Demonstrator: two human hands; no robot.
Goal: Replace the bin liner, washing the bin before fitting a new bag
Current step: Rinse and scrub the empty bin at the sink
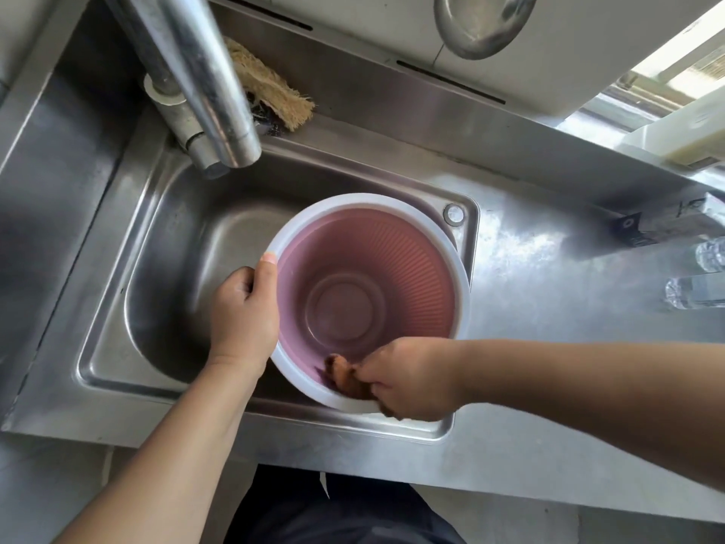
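A round pink bin [412, 268] with a white rim and ribbed inner wall stands in the steel sink [164, 268], its open mouth facing up at me. No liner is in it. My left hand [243, 312] grips the rim on the left, thumb over the edge. My right hand [408, 378] is closed on a brown scrubbing cloth [345, 376] pressed against the near inner wall and rim. The tap [204, 80] reaches over the sink's back left; no water runs from it.
A fibrous loofah scrubber [270, 92] lies on the ledge behind the tap. A steel bowl [482, 21] hangs on the back wall. Clear plastic bottles [698, 284] and a dark box [667, 225] lie on the steel counter at the right.
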